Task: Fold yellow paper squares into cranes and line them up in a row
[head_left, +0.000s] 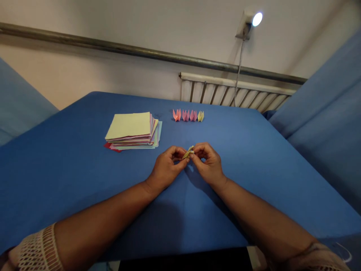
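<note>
both hands (188, 162) pinching the fold (188, 152) w/ closed fingers; prob best creasing slowly, edges aligned, near the worktop (70, 162), stack (132, 131) undisturbed.

A blue cloth covers the desk (70, 158). Behind it stands a plain pale wall (113, 22) crossed by a grey metal pipe (141, 52). A white slatted rail (234, 92) sits below. A lit lamp (251, 22) is mounted above, and blue fabric (324, 113) hangs at right.
</note>
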A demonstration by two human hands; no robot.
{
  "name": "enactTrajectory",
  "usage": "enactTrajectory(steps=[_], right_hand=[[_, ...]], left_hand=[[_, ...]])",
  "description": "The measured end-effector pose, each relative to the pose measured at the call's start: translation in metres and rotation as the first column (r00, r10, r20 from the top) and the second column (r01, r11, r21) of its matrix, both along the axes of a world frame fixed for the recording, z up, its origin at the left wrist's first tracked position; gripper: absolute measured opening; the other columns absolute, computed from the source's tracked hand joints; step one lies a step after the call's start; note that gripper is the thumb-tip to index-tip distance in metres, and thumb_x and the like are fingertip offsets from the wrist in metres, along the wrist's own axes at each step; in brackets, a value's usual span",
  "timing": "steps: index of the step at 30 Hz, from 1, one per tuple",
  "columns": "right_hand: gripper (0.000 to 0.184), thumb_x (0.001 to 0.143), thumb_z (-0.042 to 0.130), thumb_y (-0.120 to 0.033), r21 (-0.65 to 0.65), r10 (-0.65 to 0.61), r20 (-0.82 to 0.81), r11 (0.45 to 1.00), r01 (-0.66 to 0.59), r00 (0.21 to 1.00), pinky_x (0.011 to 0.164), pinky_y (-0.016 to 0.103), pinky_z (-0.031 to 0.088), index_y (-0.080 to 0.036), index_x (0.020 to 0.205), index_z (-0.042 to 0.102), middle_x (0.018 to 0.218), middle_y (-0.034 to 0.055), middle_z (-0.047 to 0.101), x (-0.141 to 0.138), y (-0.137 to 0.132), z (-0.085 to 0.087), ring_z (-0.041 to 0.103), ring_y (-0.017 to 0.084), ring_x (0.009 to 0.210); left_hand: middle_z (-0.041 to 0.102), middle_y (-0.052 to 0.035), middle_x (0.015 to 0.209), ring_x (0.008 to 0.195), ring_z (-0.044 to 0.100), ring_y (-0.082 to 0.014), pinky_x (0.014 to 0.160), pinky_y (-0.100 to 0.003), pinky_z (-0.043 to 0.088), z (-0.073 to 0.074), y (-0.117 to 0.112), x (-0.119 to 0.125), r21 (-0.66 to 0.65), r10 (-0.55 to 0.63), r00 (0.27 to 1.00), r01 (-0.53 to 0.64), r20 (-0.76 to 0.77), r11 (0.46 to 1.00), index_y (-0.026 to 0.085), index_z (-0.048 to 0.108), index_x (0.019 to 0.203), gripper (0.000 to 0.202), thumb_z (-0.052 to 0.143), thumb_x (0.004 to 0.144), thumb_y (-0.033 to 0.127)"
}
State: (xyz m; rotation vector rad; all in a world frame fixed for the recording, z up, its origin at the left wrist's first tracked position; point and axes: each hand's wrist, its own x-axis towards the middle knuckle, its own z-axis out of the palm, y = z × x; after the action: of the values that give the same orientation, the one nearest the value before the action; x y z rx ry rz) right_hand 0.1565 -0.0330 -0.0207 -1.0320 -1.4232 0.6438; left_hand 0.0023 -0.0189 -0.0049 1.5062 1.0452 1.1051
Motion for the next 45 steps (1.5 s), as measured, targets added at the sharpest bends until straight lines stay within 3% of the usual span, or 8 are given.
enactTrajectory(steps=[6, 11, 15, 21, 27, 35, 45], right_hand=[[0.010, 0.082, 0.063, -0.026, -0.105, 0.060, -0.078, 0.992, -0.068, 0.995, 0.071, 0.030, 0.052, -0.023, 0.091, 0.058, 0.085, 0.0014, 0.068, 0.000, 0.001, 0.000, 0.064, 0.014, 0.072], [0.010, 0.082, 0.064, -0.031, -0.153, 0.127, -0.116, 0.978, -0.144, 0.985, 0.069, 0.029, 0.051, -0.023, 0.082, 0.060, 0.079, 0.0004, 0.067, 0.007, 0.008, -0.002, 0.064, 0.015, 0.073], [0.008, 0.083, 0.065, -0.030, -0.113, 0.151, -0.071, 0.981, -0.158, 0.986, 0.070, 0.029, 0.051, -0.023, 0.083, 0.062, 0.084, 0.0012, 0.066, 0.010, 0.010, -0.002, 0.063, 0.014, 0.074], [0.006, 0.085, 0.062, -0.029, -0.075, 0.174, 0.002, 0.982, -0.174, 0.985, 0.074, 0.030, 0.051, -0.023, 0.085, 0.063, 0.089, 0.0025, 0.067, 0.010, 0.007, 0.000, 0.064, 0.016, 0.080], [0.006, 0.083, 0.063, -0.029, -0.120, 0.191, -0.032, 0.974, -0.193, 0.981, 0.076, 0.031, 0.052, -0.023, 0.085, 0.063, 0.086, 0.0021, 0.068, 0.010, 0.009, -0.003, 0.065, 0.016, 0.078], [0.012, 0.078, 0.065, -0.032, -0.198, 0.180, -0.145, 0.958, -0.207, 0.973, 0.071, 0.030, 0.051, -0.022, 0.079, 0.059, 0.076, 0.0001, 0.066, 0.008, 0.012, -0.003, 0.062, 0.015, 0.070], [0.008, 0.077, 0.064, -0.026, -0.202, 0.232, -0.128, 0.946, -0.255, 0.964, 0.070, 0.029, 0.049, -0.021, 0.077, 0.059, 0.074, -0.0011, 0.065, 0.011, 0.015, -0.003, 0.061, 0.013, 0.067]], left_hand=[[0.067, -0.0005, 0.086, 0.084, 0.065, -0.0170, 0.084, -0.031, 0.052, 0.001, -0.001, -0.002, 0.049, -0.045, 0.998, 0.047, -0.046, 0.998, 0.020, 0.064, 0.087, 0.022, 0.076, 0.072, 0.032], [0.071, -0.0012, 0.088, 0.084, 0.065, -0.0177, 0.083, -0.029, 0.051, 0.006, 0.000, -0.004, 0.102, -0.018, 0.992, 0.031, -0.123, 0.994, 0.021, 0.071, 0.090, 0.021, 0.071, 0.079, 0.039], [0.071, -0.0016, 0.087, 0.085, 0.065, -0.0172, 0.082, -0.028, 0.051, 0.007, 0.002, -0.005, 0.116, -0.010, 0.994, 0.023, -0.109, 0.993, 0.020, 0.070, 0.090, 0.022, 0.069, 0.082, 0.041], [0.070, -0.0032, 0.097, 0.084, 0.066, -0.0166, 0.084, -0.030, 0.052, 0.007, 0.000, -0.004, 0.133, 0.012, 0.998, -0.004, -0.061, 0.991, 0.020, 0.065, 0.108, 0.039, 0.076, 0.075, 0.036], [0.070, -0.0027, 0.097, 0.082, 0.066, -0.0157, 0.080, -0.027, 0.052, 0.009, 0.001, -0.005, 0.151, -0.007, 0.991, 0.028, -0.135, 0.988, 0.022, 0.068, 0.107, 0.029, 0.070, 0.079, 0.032], [0.069, -0.0049, 0.100, 0.087, 0.067, -0.0176, 0.077, -0.028, 0.053, 0.002, 0.009, -0.008, 0.116, -0.039, 0.985, 0.059, -0.167, 0.992, 0.020, 0.062, 0.105, 0.032, 0.071, 0.077, 0.031], [0.069, -0.0059, 0.101, 0.082, 0.066, -0.0178, 0.068, -0.028, 0.051, 0.002, 0.012, -0.013, 0.116, -0.112, 0.943, 0.155, -0.312, 0.981, 0.020, 0.059, 0.117, 0.040, 0.068, 0.080, 0.034]])
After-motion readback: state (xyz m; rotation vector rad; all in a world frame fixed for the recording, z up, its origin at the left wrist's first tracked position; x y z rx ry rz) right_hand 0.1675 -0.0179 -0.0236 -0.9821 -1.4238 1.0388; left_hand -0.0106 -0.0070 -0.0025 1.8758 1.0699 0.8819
